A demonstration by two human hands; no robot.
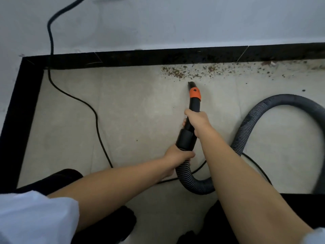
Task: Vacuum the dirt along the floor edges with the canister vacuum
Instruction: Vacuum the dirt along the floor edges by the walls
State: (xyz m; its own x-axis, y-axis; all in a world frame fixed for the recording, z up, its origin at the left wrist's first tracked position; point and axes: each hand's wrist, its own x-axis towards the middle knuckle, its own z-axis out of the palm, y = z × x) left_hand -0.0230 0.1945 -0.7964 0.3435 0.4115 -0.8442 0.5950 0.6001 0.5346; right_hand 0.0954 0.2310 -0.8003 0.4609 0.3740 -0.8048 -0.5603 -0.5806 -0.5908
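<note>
a pale beige tiled floor meets a grey-white wall at a black skirting, forming a corner at the left. brown dirt lies scattered along the skirting toward the right. the black nozzle with its orange collar points at the dirt, its tip just short of it. the right hand grips the nozzle tube; the left hand grips the ribbed hose at its cuff. a black power cord snakes across the floor. no writing is readable.

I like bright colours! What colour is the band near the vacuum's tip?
Orange, on the black nozzle, seen best in the head view.
</note>
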